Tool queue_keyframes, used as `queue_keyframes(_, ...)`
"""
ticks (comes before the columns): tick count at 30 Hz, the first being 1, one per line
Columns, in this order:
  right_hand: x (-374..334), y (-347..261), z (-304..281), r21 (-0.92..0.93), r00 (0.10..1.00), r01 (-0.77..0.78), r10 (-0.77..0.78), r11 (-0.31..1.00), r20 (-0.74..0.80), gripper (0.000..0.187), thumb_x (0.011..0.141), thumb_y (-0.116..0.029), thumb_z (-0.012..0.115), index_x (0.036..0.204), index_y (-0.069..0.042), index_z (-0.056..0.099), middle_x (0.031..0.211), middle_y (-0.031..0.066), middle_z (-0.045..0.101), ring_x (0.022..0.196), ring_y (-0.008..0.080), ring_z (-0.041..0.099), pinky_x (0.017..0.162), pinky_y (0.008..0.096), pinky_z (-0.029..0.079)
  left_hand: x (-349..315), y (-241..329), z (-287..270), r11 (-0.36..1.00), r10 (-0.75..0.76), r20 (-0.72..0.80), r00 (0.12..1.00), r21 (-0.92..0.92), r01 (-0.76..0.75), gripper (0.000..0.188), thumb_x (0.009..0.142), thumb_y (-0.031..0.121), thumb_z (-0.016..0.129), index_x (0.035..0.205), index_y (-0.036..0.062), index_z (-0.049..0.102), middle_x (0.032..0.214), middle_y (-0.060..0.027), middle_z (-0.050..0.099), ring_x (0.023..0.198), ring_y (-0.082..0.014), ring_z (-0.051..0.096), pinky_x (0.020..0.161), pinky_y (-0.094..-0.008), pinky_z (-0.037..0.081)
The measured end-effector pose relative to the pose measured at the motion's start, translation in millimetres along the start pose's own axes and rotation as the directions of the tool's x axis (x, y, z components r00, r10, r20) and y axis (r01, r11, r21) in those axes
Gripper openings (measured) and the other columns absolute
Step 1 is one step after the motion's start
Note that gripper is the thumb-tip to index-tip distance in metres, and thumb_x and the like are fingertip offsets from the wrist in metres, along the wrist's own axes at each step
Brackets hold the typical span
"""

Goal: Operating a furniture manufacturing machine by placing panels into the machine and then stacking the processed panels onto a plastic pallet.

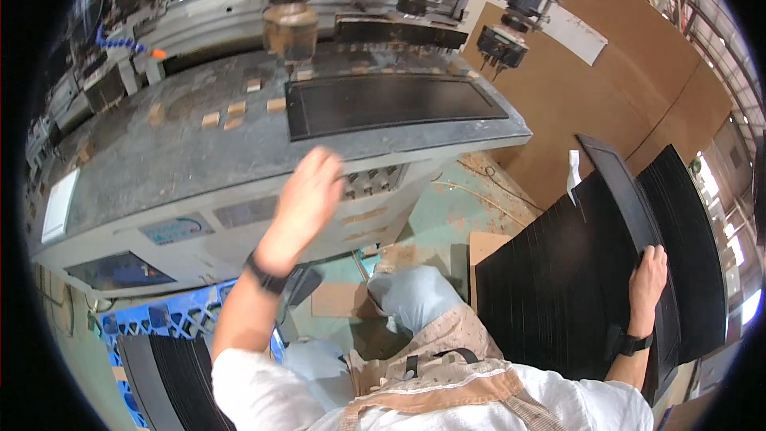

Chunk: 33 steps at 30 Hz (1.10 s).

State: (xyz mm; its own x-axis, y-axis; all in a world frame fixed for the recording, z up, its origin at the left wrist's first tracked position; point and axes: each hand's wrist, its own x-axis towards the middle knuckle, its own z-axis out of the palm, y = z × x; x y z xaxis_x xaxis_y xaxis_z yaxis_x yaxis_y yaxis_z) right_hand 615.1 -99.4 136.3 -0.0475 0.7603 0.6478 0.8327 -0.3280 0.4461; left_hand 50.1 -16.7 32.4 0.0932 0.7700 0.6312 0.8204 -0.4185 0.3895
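Black panel [618, 183] stands on edge at the right, tilted, between a larger row of upright panels [550, 271] on its left and a smaller row [690, 247] on its right. The right hand [649, 279] pinches its edge, fingers hooked over; such a hold probably steadies it and parts it from its neighbours. Packing the panels on edge likely lets each be gripped singly.

The left hand [309, 191] hangs by the near edge of the table [215, 148], fingers loosely curled and blurred; I cannot tell whether they press together, and nothing shows in it. Beyond, a second panel [399, 104] lies flat below the machine heads [503, 44], presumably to face the tools. Small wooden blocks [276, 104] sit to its left, perhaps as spacers.
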Motion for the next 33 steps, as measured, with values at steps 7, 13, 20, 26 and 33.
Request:
queue_keyframes(7,76,-93,-30,0.432,0.936,0.317,-0.207,0.844,-0.284,0.045,0.06,0.01,0.062,0.103,-0.006,0.063,0.094,0.0107,0.054,0.09,0.0297,0.054,0.078,0.0378,0.046,132,-51,138,0.902,-0.162,0.041,0.986,0.411,0.131,0.087,0.071,0.07,0.061,0.117,-0.0035,0.056,0.12,-0.0154,0.052,0.115,-0.0314,0.046,0.101,-0.0472,0.035)
queue_keyframes(13,184,-182,-3,0.609,0.785,0.619,-0.386,0.496,-0.484,0.042,0.063,0.006,0.063,0.103,-0.007,0.062,0.093,0.0103,0.054,0.09,0.0305,0.054,0.076,0.0391,0.047,73,7,121,0.856,0.109,-0.061,0.992,0.513,-0.062,0.038,0.076,0.032,0.064,0.095,-0.0005,0.057,0.096,-0.0136,0.054,0.091,-0.0274,0.052,0.08,-0.0346,0.045)
queue_keyframes(20,237,-295,69,0.641,0.603,0.753,-0.546,0.149,-0.582,0.042,0.066,0.005,0.066,0.105,-0.008,0.062,0.092,0.0093,0.055,0.09,0.0302,0.054,0.078,0.0391,0.047,-83,80,31,0.776,0.113,0.144,0.983,0.605,-0.178,0.037,0.074,0.014,0.056,0.108,0.0014,0.059,0.09,-0.0081,0.051,0.091,-0.0222,0.053,0.075,-0.0318,0.046)
queue_keyframes(26,240,-366,107,0.673,0.525,0.738,-0.661,0.041,-0.536,0.046,0.074,-0.017,0.074,0.116,-0.006,0.06,0.107,0.0096,0.054,0.101,0.029,0.051,0.089,0.0383,0.043,-210,96,-69,0.714,-0.268,0.213,0.939,0.698,0.046,0.042,0.073,0.011,0.057,0.114,0.005,0.062,0.086,-0.0064,0.052,0.089,-0.0248,0.054,0.077,-0.0349,0.045)
queue_keyframes(33,253,-421,114,0.694,0.494,0.72,-0.709,0.011,-0.502,0.045,0.081,-0.022,0.065,0.122,-0.004,0.058,0.123,0.0117,0.057,0.114,0.0313,0.05,0.098,0.0398,0.041,-417,73,-87,0.315,-0.75,-0.136,0.647,0.787,0.531,0.034,0.071,0.006,0.059,0.104,0.0063,0.064,0.087,-0.0098,0.051,0.085,-0.0278,0.051,0.073,-0.039,0.042)
